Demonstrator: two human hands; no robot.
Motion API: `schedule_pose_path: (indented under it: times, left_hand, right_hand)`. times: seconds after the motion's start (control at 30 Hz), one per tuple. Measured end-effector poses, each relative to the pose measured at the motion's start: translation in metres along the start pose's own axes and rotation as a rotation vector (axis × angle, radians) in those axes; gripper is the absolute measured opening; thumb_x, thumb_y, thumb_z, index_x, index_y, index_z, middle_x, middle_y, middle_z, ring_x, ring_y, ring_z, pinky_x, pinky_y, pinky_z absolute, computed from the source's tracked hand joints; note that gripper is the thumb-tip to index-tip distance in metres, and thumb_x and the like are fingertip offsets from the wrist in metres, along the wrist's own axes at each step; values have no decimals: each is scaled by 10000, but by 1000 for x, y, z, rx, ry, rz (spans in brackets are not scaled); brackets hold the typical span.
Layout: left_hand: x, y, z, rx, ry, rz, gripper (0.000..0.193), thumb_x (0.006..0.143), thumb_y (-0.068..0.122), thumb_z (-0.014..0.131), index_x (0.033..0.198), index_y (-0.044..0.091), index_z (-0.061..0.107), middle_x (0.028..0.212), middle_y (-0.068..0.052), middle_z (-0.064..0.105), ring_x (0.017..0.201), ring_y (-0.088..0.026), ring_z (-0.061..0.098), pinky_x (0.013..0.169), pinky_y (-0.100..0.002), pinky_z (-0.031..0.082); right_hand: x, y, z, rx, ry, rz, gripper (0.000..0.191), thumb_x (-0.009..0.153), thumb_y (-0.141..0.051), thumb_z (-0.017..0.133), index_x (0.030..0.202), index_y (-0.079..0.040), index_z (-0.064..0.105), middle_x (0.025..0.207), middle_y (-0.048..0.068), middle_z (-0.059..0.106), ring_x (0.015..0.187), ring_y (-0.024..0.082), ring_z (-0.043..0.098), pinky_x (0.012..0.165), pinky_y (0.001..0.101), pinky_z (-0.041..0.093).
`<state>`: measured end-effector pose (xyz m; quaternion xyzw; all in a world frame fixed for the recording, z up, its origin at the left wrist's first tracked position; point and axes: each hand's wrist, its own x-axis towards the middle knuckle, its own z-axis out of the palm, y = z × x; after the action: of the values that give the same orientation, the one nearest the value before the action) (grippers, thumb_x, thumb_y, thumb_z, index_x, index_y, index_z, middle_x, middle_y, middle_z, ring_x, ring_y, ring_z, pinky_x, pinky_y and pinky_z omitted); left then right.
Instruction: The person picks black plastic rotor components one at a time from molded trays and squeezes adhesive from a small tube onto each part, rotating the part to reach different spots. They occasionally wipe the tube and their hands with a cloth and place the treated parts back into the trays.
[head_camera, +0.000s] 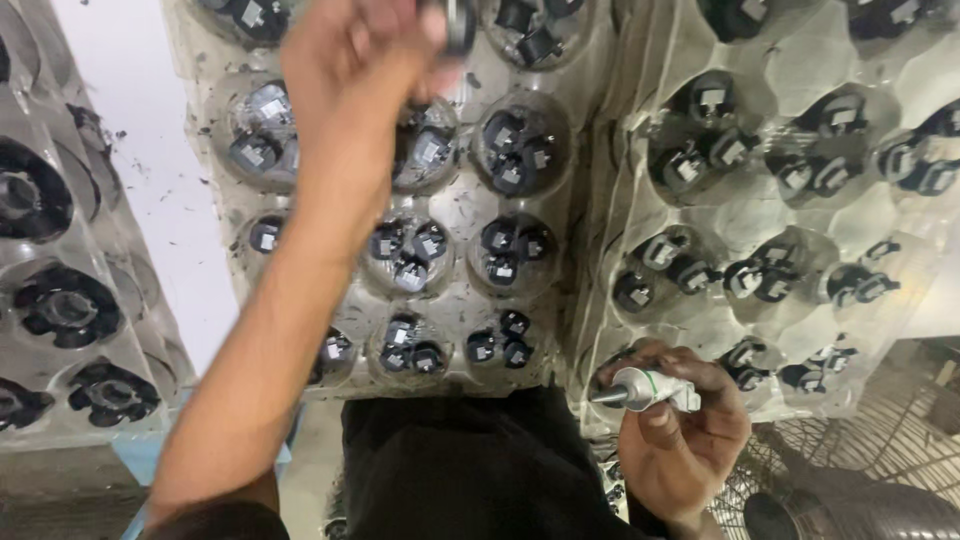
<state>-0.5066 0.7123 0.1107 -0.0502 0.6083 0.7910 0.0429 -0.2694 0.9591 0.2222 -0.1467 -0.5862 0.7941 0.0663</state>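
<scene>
My left hand (350, 50) reaches far forward over a clear plastic tray (455, 200) and pinches a small dark round part (460, 22) at the top edge of the view. The tray's round pockets each hold two or three small black parts (510, 245) with pale square faces. My right hand (680, 425) stays low and close to me, closed around a small white tube (650, 388) whose grey pointed nozzle aims left. It hovers at the near edge of a second clear tray (790, 215) of the same black parts.
A third clear tray (60, 300) on the left holds larger black ring-shaped parts. The wire guard of a fan (850, 470) shows at the lower right. A white surface with dark specks (170, 190) lies between the left trays. My dark clothing fills the bottom centre.
</scene>
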Motion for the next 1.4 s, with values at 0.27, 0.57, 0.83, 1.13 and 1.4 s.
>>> schedule_pose_path:
  times: [0.27, 0.57, 0.83, 1.13, 1.4]
  left_hand:
    - [-164, 43, -36, -221, 86, -397, 381, 1053, 115, 609, 1407, -22, 643, 1178, -79, 710, 977, -113, 634, 859, -267, 535]
    - [-202, 58, -78, -65, 107, -220, 506, 839, -273, 663, 1276, -28, 591, 1265, -138, 699, 1140, -155, 694, 942, -317, 644]
    - [-201, 76, -96, -1, 97, -133, 452, 798, -254, 714, 1175, -11, 662, 1309, -135, 659, 1075, -91, 608, 911, -238, 529]
    - [-198, 79, -91, 24, 101, -118, 431, 885, -209, 746, 1272, -33, 670, 1269, -111, 677, 1013, -86, 653, 957, -220, 533]
    - [-201, 77, -88, -27, 105, -146, 411, 910, -221, 703, 1278, -44, 659, 1283, -129, 655, 1032, -126, 683, 919, -253, 587]
  right_hand:
    - [-8, 44, 72, -450, -23, -55, 320, 983, -117, 742, 1224, 65, 639, 1148, 173, 683, 1035, 222, 695, 869, 275, 582]
    - [-6, 68, 132, -614, -144, -310, 302, 906, -37, 796, 1154, 43, 643, 1098, 142, 687, 993, 221, 678, 843, 272, 570]
    - [-5, 56, 160, -897, -215, -455, 299, 831, 31, 831, 1071, 31, 651, 1021, 159, 704, 975, 287, 722, 789, 344, 602]
    - [1, 63, 163, -811, -168, -588, 298, 826, -31, 859, 1030, 1, 645, 975, 130, 690, 949, 277, 724, 797, 373, 628]
    - [4, 61, 160, -867, -204, -634, 248, 848, -58, 829, 1007, -4, 647, 984, 122, 665, 948, 287, 715, 799, 388, 665]
